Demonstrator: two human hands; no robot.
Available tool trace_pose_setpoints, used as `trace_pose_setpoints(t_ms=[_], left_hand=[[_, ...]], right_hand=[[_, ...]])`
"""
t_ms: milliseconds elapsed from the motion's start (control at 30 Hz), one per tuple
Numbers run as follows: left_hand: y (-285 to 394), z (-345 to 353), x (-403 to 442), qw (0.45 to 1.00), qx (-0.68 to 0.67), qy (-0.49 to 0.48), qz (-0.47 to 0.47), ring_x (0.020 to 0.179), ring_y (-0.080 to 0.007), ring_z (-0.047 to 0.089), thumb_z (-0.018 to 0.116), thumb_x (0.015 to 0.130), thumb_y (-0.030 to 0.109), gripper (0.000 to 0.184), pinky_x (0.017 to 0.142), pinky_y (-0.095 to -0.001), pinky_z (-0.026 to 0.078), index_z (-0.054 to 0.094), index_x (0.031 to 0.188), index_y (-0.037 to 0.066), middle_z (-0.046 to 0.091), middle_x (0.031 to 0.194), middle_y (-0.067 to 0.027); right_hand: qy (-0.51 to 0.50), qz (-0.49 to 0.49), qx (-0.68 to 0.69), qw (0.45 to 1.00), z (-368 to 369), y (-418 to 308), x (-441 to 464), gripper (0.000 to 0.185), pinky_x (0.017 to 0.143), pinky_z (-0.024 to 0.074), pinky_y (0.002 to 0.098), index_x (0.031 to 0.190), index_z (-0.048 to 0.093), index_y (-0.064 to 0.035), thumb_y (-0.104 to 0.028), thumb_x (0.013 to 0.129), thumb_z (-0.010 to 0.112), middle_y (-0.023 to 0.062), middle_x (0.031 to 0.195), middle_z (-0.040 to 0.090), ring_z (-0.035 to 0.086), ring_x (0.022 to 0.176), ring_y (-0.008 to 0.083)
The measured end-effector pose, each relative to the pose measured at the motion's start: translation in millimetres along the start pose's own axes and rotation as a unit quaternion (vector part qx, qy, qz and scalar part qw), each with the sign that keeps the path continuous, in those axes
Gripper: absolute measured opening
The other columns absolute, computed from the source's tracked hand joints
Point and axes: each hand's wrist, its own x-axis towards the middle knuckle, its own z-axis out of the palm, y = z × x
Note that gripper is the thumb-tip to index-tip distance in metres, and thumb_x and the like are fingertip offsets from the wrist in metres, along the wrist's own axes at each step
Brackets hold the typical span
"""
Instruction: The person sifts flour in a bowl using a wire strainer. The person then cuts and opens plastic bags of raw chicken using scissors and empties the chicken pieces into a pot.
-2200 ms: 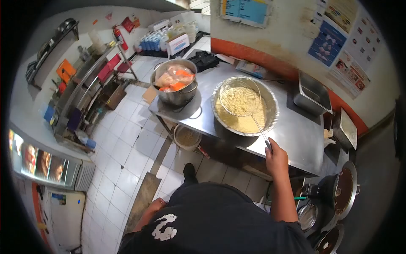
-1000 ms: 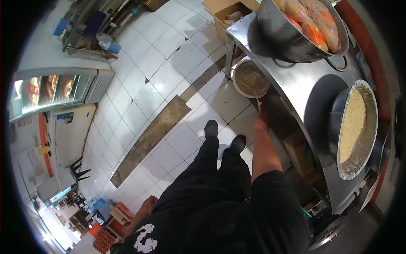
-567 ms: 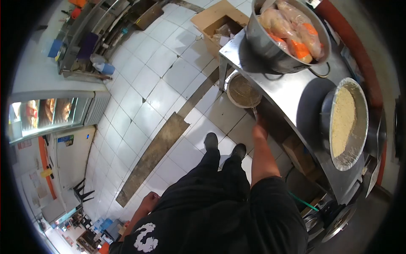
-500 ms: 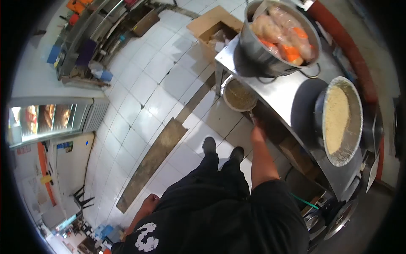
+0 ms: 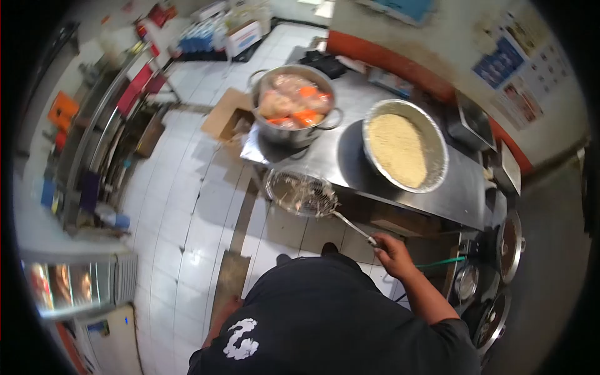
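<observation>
White floor tiles run up to a shiny steel table bearing a round silvery basin of pale yellow crumbs. By its near edge, the right hand has its fingers clamped on a long-handled, round wire-mesh skimmer. The left hand hangs low; I can't make out its fingers.

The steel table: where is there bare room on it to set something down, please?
The steel table is bare between the pot and the bowl, and right of the bowl toward the near corner. Its far side is crowded: black object, metal pan. The right hand holds a strainer before the near edge.
</observation>
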Motion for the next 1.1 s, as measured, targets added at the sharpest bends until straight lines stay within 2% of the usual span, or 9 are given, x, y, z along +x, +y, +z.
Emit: trace_pose_setpoints(t_ms=[67,233,467,600,733,833,900,1033,1100], left_hand=[[49.8,-42.9,8.5,0.995,0.024,0.051,0.080,0.098,-0.0382,0.073,0.064,0.095,0.041,0.046,0.086,-0.0470,0.055,0.071,0.109,-0.002,0.073,0.100,-0.0260],[263.9,-131.2,5.3,0.960,-0.146,-0.025,0.237,0.083,-0.0203,0.063,0.066,0.100,0.027,0.028,0.076,-0.0379,0.052,0.061,0.104,0.000,0.066,0.092,-0.0093],[548.1,-139.9,-14.1,0.877,-0.187,-0.054,0.438,0.093,-0.0141,0.064,0.067,0.102,0.024,0.033,0.083,-0.0302,0.053,0.058,0.123,0.002,0.065,0.101,-0.0057],[664.4,-123.0,-58.3,0.904,-0.225,-0.097,0.351,0.095,-0.0156,0.065,0.063,0.104,0.025,0.038,0.081,-0.0319,0.054,0.049,0.133,0.003,0.065,0.109,-0.0085],[714.6,-90.4,-58.6,0.923,-0.249,-0.049,0.288,0.092,-0.0149,0.065,0.062,0.103,0.022,0.040,0.072,-0.0334,0.054,0.047,0.134,0.003,0.065,0.111,-0.0091],[730.0,-79.6,-63.5,0.924,-0.266,0.039,0.274,0.103,-0.0254,0.068,0.065,0.098,0.021,0.041,0.085,-0.0375,0.054,0.052,0.131,-0.001,0.065,0.120,-0.0165],[728.9,-67.6,-52.4,0.902,-0.312,0.056,0.292,0.101,-0.0207,0.066,0.062,0.097,0.014,0.040,0.079,-0.0359,0.055,0.051,0.133,0.001,0.065,0.116,-0.0133],[731.6,-67.6,-39.0,0.876,-0.265,0.158,0.372,0.107,-0.0209,0.064,0.059,0.094,0.008,0.042,0.090,-0.0353,0.053,0.053,0.134,-0.001,0.066,0.119,-0.0134],[737.5,-80.1,-40.1,0.887,-0.269,0.117,0.356,0.111,-0.0217,0.063,0.058,0.092,0.006,0.044,0.096,-0.0348,0.050,0.053,0.134,-0.003,0.066,0.122,-0.0147]], right_hand=[[0.099,-0.045,-0.040,0.993,-40.5,-7.5,-12.1,0.053,0.105,0.0509,0.0407,0.135,0.064,-0.0067,0.003,0.083,0.063,0.0196,0.128,0.070,0.067,0.121,0.0362],[0.305,0.000,-0.284,0.909,-142.7,2.0,-2.7,0.050,0.084,0.0556,0.0455,0.135,0.066,-0.0122,-0.001,0.086,0.063,0.0189,0.106,0.069,0.069,0.097,0.0389],[0.270,0.073,-0.467,0.839,-217.5,53.9,68.4,0.047,0.072,0.0554,0.0490,0.136,0.065,-0.0195,-0.007,0.090,0.057,0.0141,0.094,0.065,0.069,0.084,0.0349],[0.201,0.043,-0.478,0.854,-241.1,62.6,101.5,0.045,0.073,0.0569,0.0484,0.136,0.064,-0.0157,-0.010,0.093,0.052,0.0157,0.099,0.066,0.070,0.084,0.0353],[0.077,0.000,-0.469,0.880,-260.5,54.2,114.9,0.047,0.074,0.0575,0.0482,0.139,0.063,-0.0184,-0.010,0.094,0.052,0.0162,0.100,0.067,0.070,0.086,0.0356],[-0.016,-0.020,-0.492,0.870,-283.8,54.3,108.2,0.050,0.073,0.0574,0.0474,0.140,0.062,-0.0247,-0.009,0.094,0.053,0.0153,0.097,0.066,0.070,0.084,0.0350],[-0.050,-0.024,-0.516,0.855,-311.6,36.2,93.3,0.051,0.072,0.0569,0.0472,0.139,0.064,-0.0267,-0.009,0.092,0.055,0.0137,0.094,0.066,0.070,0.082,0.0341],[0.029,-0.050,-0.523,0.850,-355.1,30.6,88.5,0.048,0.068,0.0553,0.0473,0.133,0.069,-0.0279,-0.009,0.089,0.060,0.0100,0.087,0.063,0.069,0.077,0.0324],[0.088,-0.061,-0.516,0.850,-357.4,38.9,99.9,0.047,0.067,0.0548,0.0470,0.131,0.071,-0.0275,-0.010,0.088,0.062,0.0088,0.085,0.062,0.068,0.075,0.0320]])
